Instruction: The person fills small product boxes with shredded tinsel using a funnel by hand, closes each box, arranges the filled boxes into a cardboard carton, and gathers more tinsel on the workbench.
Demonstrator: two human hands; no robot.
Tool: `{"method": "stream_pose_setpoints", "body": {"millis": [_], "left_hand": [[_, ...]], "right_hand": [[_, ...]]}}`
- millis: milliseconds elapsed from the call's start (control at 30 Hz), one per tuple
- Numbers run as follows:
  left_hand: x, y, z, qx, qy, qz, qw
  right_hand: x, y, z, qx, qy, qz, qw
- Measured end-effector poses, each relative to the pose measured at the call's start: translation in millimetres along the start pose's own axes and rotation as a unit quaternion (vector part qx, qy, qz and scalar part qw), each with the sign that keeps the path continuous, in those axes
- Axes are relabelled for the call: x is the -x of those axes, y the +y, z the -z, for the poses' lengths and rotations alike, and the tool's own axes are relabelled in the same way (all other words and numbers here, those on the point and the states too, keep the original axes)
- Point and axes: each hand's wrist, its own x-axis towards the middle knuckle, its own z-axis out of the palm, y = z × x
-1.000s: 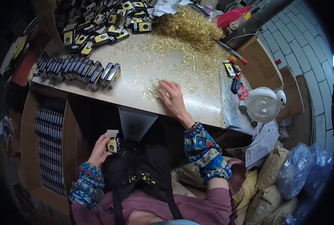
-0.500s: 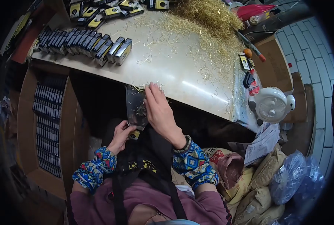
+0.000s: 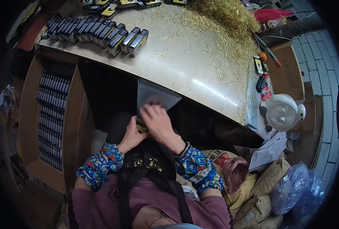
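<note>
While left fingers (image 3: 133, 123) hold box (image 3: 141, 129), right fingers (image 3: 154, 111) before chute (image 3: 165, 99).

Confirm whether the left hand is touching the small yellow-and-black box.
Touching. The head view shows the left hand closed around the small yellow-and-black box, with no gap between them.

The surface (image 3: 177, 70) is pale beige, with gold pins (image 3: 232, 28) heaped toward its far edge and black-and-silver boxes (image 3: 97, 32) toward its left corner. The held carton (image 3: 141, 129) shows yellow and black. Blue sleeves (image 3: 200, 168) carry red, yellow and white geometric patterns; the shirt (image 3: 151, 192) is mauve.
</note>
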Motion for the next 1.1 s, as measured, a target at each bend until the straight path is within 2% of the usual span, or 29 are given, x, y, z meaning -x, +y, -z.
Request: {"method": "stream_pose_setpoints", "body": {"millis": [33,100,200,300,333,367,467,567,667,767,800,900,933,1033,1067,1100], "left_hand": [[0.4,-1.4,-1.4,-0.043,0.018,-0.024,0.999],[-0.7,-14.6,-5.1,-0.113,0.05,-0.056,0.991],[-1.8,-19.5,-7.4,-0.166,0.065,-0.092,0.98],[-6.2,-32.8,1.1,-0.177,0.06,-0.112,0.976],[-3.0,-33.3,7.7,-0.185,0.056,-0.118,0.974],[1.7,-33.3,12.7,-0.194,0.053,-0.123,0.972],[20.9,-3.8,24.4,-0.1,0.1,-0.076,0.987],[16.4,23.0,25.8,-0.017,0.115,-0.082,0.99],[3.9,44.4,25.9,0.05,0.094,-0.063,0.992],[-3.5,52.9,30.0,0.0,0.036,-0.169,0.985],[-5.6,53.0,30.2,-0.018,0.013,-0.198,0.98],[-9.1,65.1,22.2,-0.071,0.063,-0.208,0.973],[-11.0,64.1,19.8,-0.042,0.074,-0.181,0.98],[-15.3,71.9,23.6,-0.045,0.106,-0.193,0.974],[-17.1,74.5,24.8,-0.031,0.112,-0.187,0.976],[-18.2,77.3,26.2,-0.038,0.113,-0.198,0.973]], "right_hand": [[6.8,-2.0,-4.1,-0.034,-0.197,0.006,0.98],[14.1,-3.7,-5.9,-0.057,-0.25,-0.001,0.967],[12.4,-3.4,-2.7,-0.112,-0.019,-0.05,0.992],[27.4,-12.2,-16.3,-0.244,-0.086,0.004,0.966],[29.0,-11.1,-11.5,-0.296,-0.068,-0.008,0.953],[29.0,-8.4,-6.4,-0.318,-0.037,-0.052,0.946],[26.3,-1.3,13.0,-0.388,0.027,-0.214,0.896],[22.4,2.5,16.8,-0.446,0.06,-0.278,0.849],[11.6,-1.1,37.2,-0.488,0.031,-0.317,0.812],[1.8,2.2,52.4,-0.415,0.002,-0.211,0.885],[0.0,5.3,48.7,-0.35,0.048,-0.175,0.919],[-2.9,16.1,60.7,-0.473,-0.016,-0.298,0.829],[-3.6,15.5,60.9,-0.474,-0.015,-0.307,0.825],[-4.8,15.1,65.3,-0.548,-0.04,-0.299,0.78],[2.6,20.0,53.0,-0.495,-0.014,-0.231,0.837],[4.1,18.6,53.3,-0.477,0.013,-0.23,0.848]]}}
